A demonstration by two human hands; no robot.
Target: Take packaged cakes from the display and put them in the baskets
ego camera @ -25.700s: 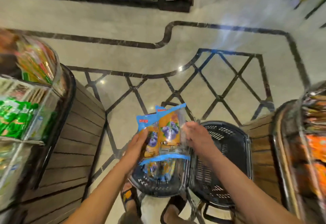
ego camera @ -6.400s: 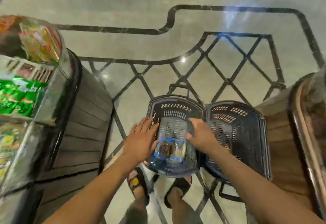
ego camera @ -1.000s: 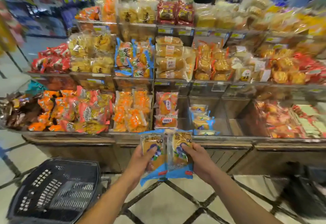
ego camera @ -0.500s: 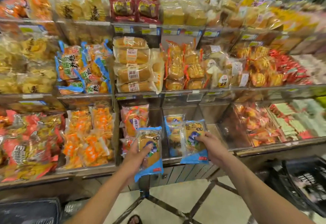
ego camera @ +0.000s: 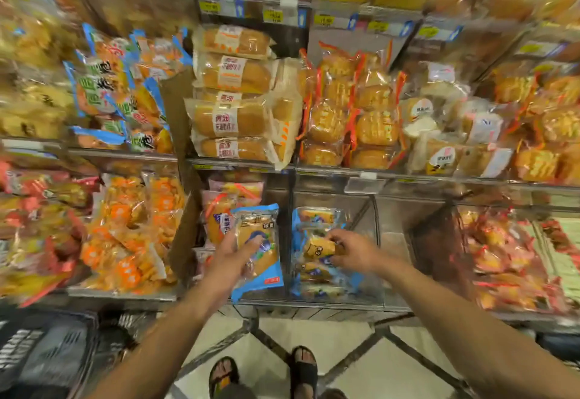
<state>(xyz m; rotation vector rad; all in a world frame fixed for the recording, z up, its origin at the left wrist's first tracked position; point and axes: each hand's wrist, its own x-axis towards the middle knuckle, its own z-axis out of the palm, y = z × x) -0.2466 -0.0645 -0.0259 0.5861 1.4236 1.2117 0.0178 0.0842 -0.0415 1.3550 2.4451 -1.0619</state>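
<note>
1. The left hand (ego camera: 233,260) was stretched forward with its fingers and thumb gripping a cake packet (ego camera: 259,254) just in front of the lowest shelf.
2. The right hand (ego camera: 356,252) was inside the clear bin (ego camera: 389,241), fingers curled round a second packet (ego camera: 318,248) on the pile there.
3. The cake packet stood upright, long axis near vertical, print facing the camera; the second packet lay roughly crosswise.
4. Stocked display shelves (ego camera: 345,175), blurred dark basket (ego camera: 47,354) low left, tiled floor (ego camera: 361,367), sandalled feet (ego camera: 301,370).

The display shelves (ego camera: 314,172) rise in tiers, with yellow price tags (ego camera: 272,15) along their front edges. Below, the pale floor (ego camera: 376,376) has dark inlaid lines (ego camera: 417,355).
</note>
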